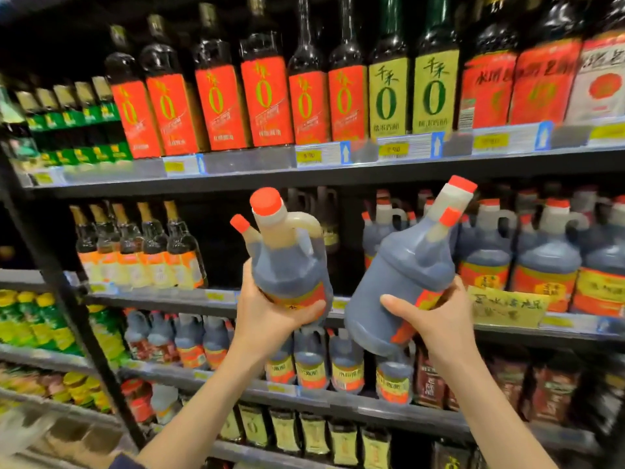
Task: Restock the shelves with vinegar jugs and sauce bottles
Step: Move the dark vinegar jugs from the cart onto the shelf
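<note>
My left hand (270, 311) grips the base of a dark vinegar jug (287, 255) with a red cap and a side handle, tilted a little left. In my right hand (426, 316) is a second dark vinegar jug (402, 275), red-capped and leaning to the right. Both jugs are held up in front of a dark gap (223, 245) on the second shelf (162, 297). Matching jugs (548, 255) stand in a row on that shelf to the right of the gap.
Tall sauce bottles with orange labels (263, 96) and green labels (389, 93) line the top shelf. Slim bottles (142, 248) stand left of the gap. Smaller jugs (311, 363) fill the shelf below. A black upright post (64, 292) slants down the left side.
</note>
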### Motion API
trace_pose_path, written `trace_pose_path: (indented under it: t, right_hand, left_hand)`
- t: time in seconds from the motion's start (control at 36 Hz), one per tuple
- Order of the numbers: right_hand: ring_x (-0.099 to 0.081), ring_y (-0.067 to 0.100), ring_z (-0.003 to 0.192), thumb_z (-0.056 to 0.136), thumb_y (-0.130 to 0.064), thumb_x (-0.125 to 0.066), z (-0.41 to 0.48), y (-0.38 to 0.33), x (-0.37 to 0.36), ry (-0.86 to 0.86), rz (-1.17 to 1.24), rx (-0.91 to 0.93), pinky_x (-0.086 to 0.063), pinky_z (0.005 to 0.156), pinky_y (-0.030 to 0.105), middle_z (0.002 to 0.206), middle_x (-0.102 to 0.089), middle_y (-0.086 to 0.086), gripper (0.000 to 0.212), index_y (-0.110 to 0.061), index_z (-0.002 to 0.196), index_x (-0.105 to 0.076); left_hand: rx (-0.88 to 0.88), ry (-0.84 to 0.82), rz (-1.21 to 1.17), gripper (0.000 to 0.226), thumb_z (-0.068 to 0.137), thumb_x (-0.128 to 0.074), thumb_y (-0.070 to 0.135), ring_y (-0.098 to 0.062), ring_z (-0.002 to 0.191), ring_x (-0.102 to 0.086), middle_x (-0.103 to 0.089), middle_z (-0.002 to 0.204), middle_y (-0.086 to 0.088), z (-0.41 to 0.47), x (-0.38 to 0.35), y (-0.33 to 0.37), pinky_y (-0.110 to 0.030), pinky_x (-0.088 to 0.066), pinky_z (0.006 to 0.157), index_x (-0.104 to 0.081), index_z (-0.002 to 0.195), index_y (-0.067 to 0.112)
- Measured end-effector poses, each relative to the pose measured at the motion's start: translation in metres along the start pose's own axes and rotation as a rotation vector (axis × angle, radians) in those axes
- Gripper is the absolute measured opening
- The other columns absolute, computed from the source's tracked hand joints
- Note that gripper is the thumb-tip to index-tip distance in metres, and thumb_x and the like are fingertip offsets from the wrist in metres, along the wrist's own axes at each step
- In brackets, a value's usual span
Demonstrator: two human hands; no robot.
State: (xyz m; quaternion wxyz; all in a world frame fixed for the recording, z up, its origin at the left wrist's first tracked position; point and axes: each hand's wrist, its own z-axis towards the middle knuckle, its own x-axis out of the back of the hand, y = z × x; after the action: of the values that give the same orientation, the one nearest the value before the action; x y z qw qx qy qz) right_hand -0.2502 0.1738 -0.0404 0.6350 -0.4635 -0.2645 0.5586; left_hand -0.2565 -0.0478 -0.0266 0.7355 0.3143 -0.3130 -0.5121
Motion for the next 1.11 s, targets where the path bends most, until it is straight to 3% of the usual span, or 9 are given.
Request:
trace_pose_path:
  t: [0.08,0.14,0.28,0.42,0.53,0.69,0.86,0.97,1.11]
  right_hand:
    - [-0.065,0.006,0.095,0.044,-0.022,-0.088,0.022,0.013,-0.008,-0.005,0.017,0.032,-0.055,0.074,0.025,0.109,-0.064,-0.005,0.072,-0.025,0.107,-0.054]
    - [-0.063,0.007,0.099,0.044,-0.023,-0.085,0.036,0.021,-0.012,-0.015,0.020,0.039,-0.053,0.080,0.031,0.110,-0.062,-0.008,0.069,-0.034,0.103,-0.051]
    - [-0.062,0.014,0.106,0.039,-0.032,-0.093,0.063,0.042,-0.015,0.000,-0.009,0.054,-0.052,0.085,0.036,0.115,-0.062,-0.001,0.079,-0.033,0.105,-0.049]
    - [-0.062,-0.004,0.095,0.047,-0.015,-0.090,0.075,0.051,-0.016,0.007,-0.044,0.058,-0.050,0.077,0.020,0.108,-0.060,-0.011,0.073,-0.034,0.103,-0.047]
    - [-0.062,-0.006,0.095,0.054,-0.003,-0.087,0.081,0.060,-0.015,0.039,-0.078,0.060,-0.052,0.071,0.015,0.108,-0.060,-0.012,0.069,-0.034,0.102,-0.048]
    - [-0.060,-0.007,0.097,0.046,-0.021,-0.089,0.082,0.067,-0.020,0.103,-0.095,0.070,-0.050,0.071,0.008,0.109,-0.059,-0.015,0.073,-0.036,0.104,-0.048]
    - [-0.061,-0.003,0.099,0.047,-0.021,-0.085,0.081,0.072,-0.032,0.188,-0.113,0.101,-0.052,0.074,0.013,0.111,-0.061,-0.011,0.070,-0.035,0.105,-0.049]
    - [-0.061,-0.002,0.099,0.045,-0.024,-0.086,0.082,0.074,-0.041,0.244,-0.131,0.108,-0.053,0.077,0.018,0.110,-0.060,-0.011,0.072,-0.033,0.106,-0.048]
    - [-0.063,0.008,0.101,0.040,-0.036,-0.087,0.081,0.079,-0.050,0.297,-0.139,0.104,-0.055,0.080,0.029,0.112,-0.062,-0.002,0.079,-0.025,0.109,-0.051]
  left_hand:
    - [-0.020,0.016,0.015,0.091,0.050,-0.089,0.028,-0.007,0.108,-0.061,-0.061,0.117,0.005,0.023,-0.009,-0.020,-0.023,-0.053,0.082,-0.043,0.127,0.017]
    - [-0.029,0.029,0.025,0.089,0.050,-0.090,0.021,-0.005,0.107,-0.061,-0.060,0.115,0.008,0.036,-0.016,-0.032,-0.018,-0.051,0.079,-0.043,0.126,0.016]
    - [-0.015,0.024,0.034,0.091,0.047,-0.089,0.033,-0.006,0.107,-0.059,-0.057,0.114,0.011,0.062,-0.029,-0.058,-0.020,-0.051,0.081,-0.042,0.124,0.022]
    - [-0.010,-0.023,0.079,0.091,0.048,-0.090,0.035,-0.008,0.109,-0.059,-0.057,0.115,0.009,0.083,-0.042,-0.083,-0.026,-0.053,0.083,-0.043,0.125,0.021]
    - [0.014,-0.110,0.106,0.091,0.052,-0.093,0.034,-0.020,0.109,-0.061,-0.061,0.116,-0.003,0.103,-0.052,-0.109,-0.044,-0.055,0.084,-0.045,0.126,0.011]
    - [0.018,-0.184,0.098,0.090,0.046,-0.089,0.034,-0.010,0.105,-0.060,-0.059,0.112,0.006,0.117,-0.068,-0.133,-0.033,-0.055,0.083,-0.042,0.120,0.019]
    - [0.068,-0.339,0.104,0.097,0.041,-0.089,0.041,-0.008,0.103,-0.063,-0.065,0.110,0.006,0.141,-0.077,-0.163,-0.028,-0.055,0.083,-0.047,0.125,0.018]
    - [0.082,-0.422,0.079,0.114,0.041,-0.090,0.034,0.003,0.096,-0.063,-0.067,0.103,0.012,0.153,-0.082,-0.176,-0.014,-0.050,0.078,-0.034,0.139,0.016]
    - [0.132,-0.447,0.056,0.096,0.044,-0.093,0.022,-0.004,0.101,-0.059,-0.060,0.109,0.013,0.161,-0.091,-0.189,-0.025,-0.046,0.084,-0.038,0.123,0.030]
